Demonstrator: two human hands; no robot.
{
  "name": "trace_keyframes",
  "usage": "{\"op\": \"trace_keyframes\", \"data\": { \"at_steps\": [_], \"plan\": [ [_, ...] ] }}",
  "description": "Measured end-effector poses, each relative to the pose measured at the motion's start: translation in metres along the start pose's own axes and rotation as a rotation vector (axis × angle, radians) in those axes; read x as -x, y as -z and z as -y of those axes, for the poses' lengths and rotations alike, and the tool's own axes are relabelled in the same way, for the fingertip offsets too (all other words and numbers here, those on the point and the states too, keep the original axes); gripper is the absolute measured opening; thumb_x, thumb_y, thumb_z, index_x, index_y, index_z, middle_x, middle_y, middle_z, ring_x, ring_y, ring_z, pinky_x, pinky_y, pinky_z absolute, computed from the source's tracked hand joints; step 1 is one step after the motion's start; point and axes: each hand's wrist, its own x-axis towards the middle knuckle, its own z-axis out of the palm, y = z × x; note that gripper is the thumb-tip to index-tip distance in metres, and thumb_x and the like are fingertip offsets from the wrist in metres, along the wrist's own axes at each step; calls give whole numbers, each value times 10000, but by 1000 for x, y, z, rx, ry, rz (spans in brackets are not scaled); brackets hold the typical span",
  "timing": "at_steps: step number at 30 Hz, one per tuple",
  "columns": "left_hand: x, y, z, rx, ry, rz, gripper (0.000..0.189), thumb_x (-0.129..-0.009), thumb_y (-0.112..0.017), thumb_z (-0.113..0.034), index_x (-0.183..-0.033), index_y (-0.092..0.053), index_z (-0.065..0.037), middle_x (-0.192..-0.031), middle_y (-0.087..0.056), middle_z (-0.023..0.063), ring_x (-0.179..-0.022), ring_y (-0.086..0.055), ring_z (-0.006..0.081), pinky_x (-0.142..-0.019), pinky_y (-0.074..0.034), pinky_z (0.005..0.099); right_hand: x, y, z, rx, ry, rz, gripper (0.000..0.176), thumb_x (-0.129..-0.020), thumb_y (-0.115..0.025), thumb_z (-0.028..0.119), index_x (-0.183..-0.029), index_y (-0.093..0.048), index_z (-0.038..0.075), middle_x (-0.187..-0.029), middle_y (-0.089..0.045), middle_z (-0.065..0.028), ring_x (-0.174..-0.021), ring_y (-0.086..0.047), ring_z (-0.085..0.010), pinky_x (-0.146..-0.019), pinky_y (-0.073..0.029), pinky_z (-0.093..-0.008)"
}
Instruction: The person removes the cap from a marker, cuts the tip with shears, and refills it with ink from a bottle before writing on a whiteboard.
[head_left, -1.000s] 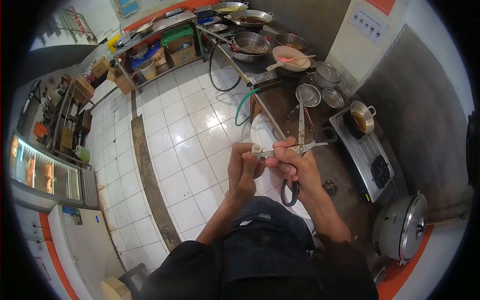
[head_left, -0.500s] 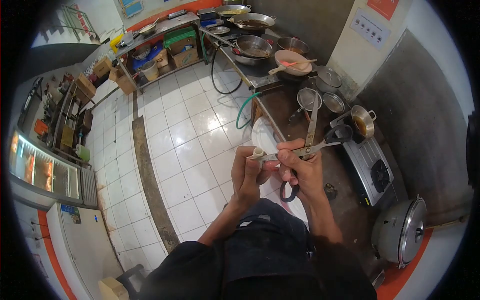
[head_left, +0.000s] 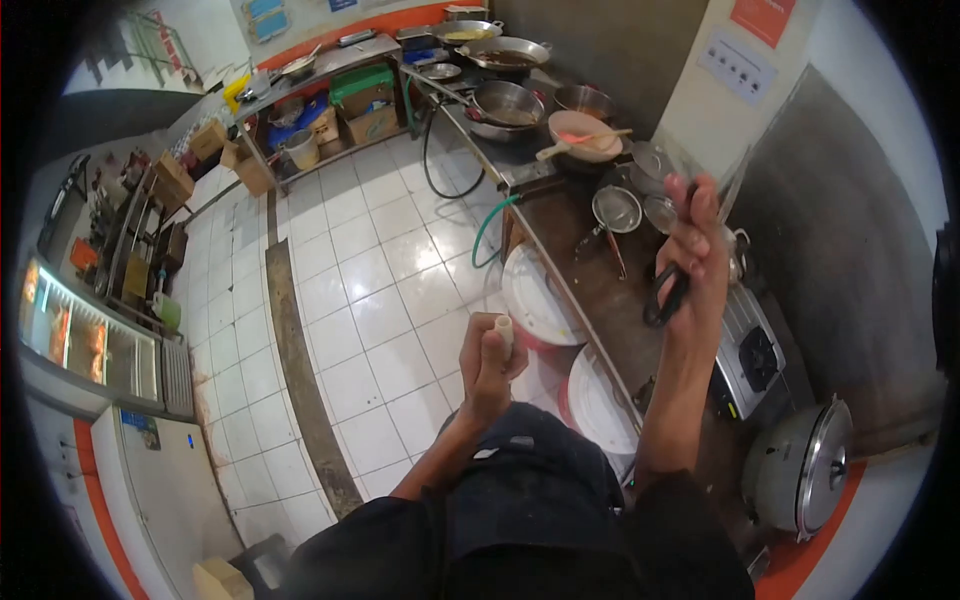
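Tube (head_left: 505,330), pale and round-mouthed, sits pinched in the left hand (head_left: 486,358); the right hand (head_left: 695,245), fingers bent, grips black-looped scissors (head_left: 667,297).

From here I count one left hand (head_left: 488,365), one right hand (head_left: 698,255), one pale tube (head_left: 505,335), one pair of scissors (head_left: 666,300), one long-handled strainer (head_left: 616,209), one pink pan (head_left: 577,126), two broad white lids (head_left: 538,296), one green crate (head_left: 360,84), one big grey cooker (head_left: 780,462), two notices on the pillar (head_left: 690,125)
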Motion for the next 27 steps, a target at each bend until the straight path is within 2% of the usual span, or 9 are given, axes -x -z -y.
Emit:
{"op": "trace_keyframes", "data": {
  "at_steps": [4, 5, 9, 12, 14, 18, 21, 24, 27],
  "plan": [
    [-16, -11, -17, 33, -26, 58, 355, -1039, -363, -404, -1014, -427, -56, -638, -419, -21, -482, -288, 29, -441, -228, 206, -1, 20, -23, 9, -28, 44, 285, -949, -621, 261, -1149, -578, 63, -1003, -700, -161, -452, -397, -1, -381, -254, -128],
    [-16, -14, -20, 36, -4, 52, 354, -1040, -360, -403, -1014, -427, -57, -639, -422, -21, -479, -286, 29, -442, -228, 205, 7, 17, -25, 98, -11, 19, 291, -954, -613, 287, -1120, -600, 48, -887, -694, -118, -461, -427, -33, -403, -284, -157],
    [-23, -26, -40, 110, 81, 55, 335, -1043, -360, -390, -1009, -427, -63, -634, -429, -25, -472, -283, 28, -442, -231, 204, 18, 36, -28, 649, -140, 57, 374, -980, -570, 325, -1189, -554, 16, -723, -588, -29, -520, -486, -78, -475, -365, -228],
    [-30, -32, -57, 43, 150, 18, 352, -1050, -300, -395, -951, -405, -75, -565, -374, -2, -418, -250, 66, -391, -233, 246, 32, 86, -49, 913, -257, 141, 489, -976, -554, 387, -1294, -456, 29, -824, -601, -51, -635, -546, -92, -579, -436, -238],
    [-34, -31, -62, 82, 209, 2, 366, -1050, -281, -404, -947, -417, -81, -556, -354, -9, -409, -245, 70, -388, -223, 246, 58, 123, -68, 903, -366, 161, 585, -977, -545, 395, -1389, -320, 47, -924, -605, -87, -765, -594, -124, -694, -475, -257],
    [-42, -33, -75, 306, 397, -25, 397, -1046, -256, -434, -957, -453, -101, -543, -325, -29, -387, -229, 67, -375, -198, 246, 137, 150, -96, 594, -489, -1, 696, -1005, -426, 465, -1497, -179, 39, -1106, -579, -165, -910, -610, -200, -824, -484, -326],
    [-46, -21, -77, 494, 468, 78, 386, -1041, -273, -429, -995, -451, -90, -560, -333, -11, -385, -243, 76, -402, -237, 274, 183, 159, -101, 869, -476, 114, 780, -966, -374, 586, -1493, -166, 50, -1068, -590, -92, -933, -605, -186, -869, -471, -333],
    [-50, -18, -72, 615, 476, 166, 389, -1037, -278, -437, -1003, -461, -96, -553, -339, -13, -365, -223, 73, -388, -223, 268, 211, 194, -103, 963, -340, 136, 752, -988, -350, 554, -1491, -178, 23, -1043, -592, -81, -965, -574, -180, -922, -426, -326],
    [-53, -20, -69, 637, 503, 220, 388, -1036, -280, -441, -1007, -467, -102, -550, -346, -18, -361, -221, 66, -381, -217, 261, 215, 157, -70, 1097, -393, 12, 644, -1012, -402, 390, -1495, -212, 6, -1062, -568, -94, -960, -546, -170, -908, -422, -315]
  ]
}}
